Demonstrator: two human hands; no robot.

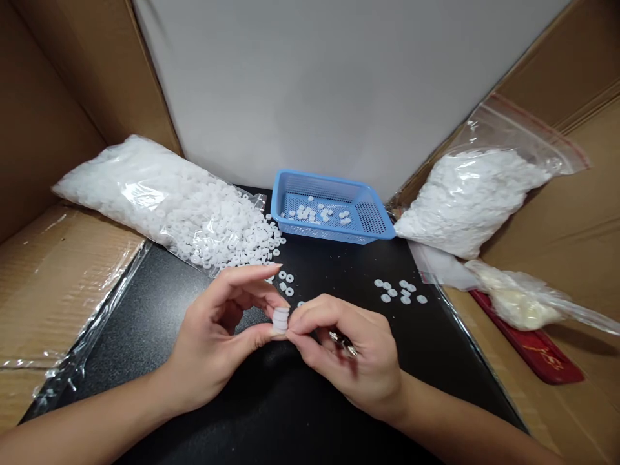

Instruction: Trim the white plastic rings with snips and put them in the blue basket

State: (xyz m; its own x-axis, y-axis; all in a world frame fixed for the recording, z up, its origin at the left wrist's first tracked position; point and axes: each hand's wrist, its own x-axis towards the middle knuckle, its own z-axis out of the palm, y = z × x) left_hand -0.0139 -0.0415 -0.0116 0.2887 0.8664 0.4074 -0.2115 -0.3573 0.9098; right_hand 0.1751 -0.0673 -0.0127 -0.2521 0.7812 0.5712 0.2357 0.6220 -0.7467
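Stacked white rings (pixel 280 320) stand in a short column between the two hands, raised over the desk (pixel 310 400). The left hand (pixel 217 342) has its grip pinching the column from top and bottom, thumb beneath and a finger above, with the index finger lifted clear. The right hand (pixel 353 361) has thumb and forefinger pressed together at the column's right side; its other fingers curl around a small metal object (pixel 343 343), too hidden to identify.

That pinch looks like the weak point. Uneven pressure from the thumb, or a sideways push by the right fingertips, could make a middle ring slide out and the whole column scatter. The metal object could also slip if the curled fingers loosen.

Just beyond the hands lie a few loose rings (pixel 289 278), where a knuckle could sweep them about. Farther left, a clear bag (pixel 140 187) has its rings spread from the mouth; a bump might spill more. A blue basket (pixel 339 189) behind holds scattered white pieces. To the right, small white discs (pixel 392 292) lie near one another, easily mixed with strays. Past them stand a second bag (pixel 472 200), full of white pieces, and a smaller bag (pixel 518 300) over a red item (pixel 547 358).
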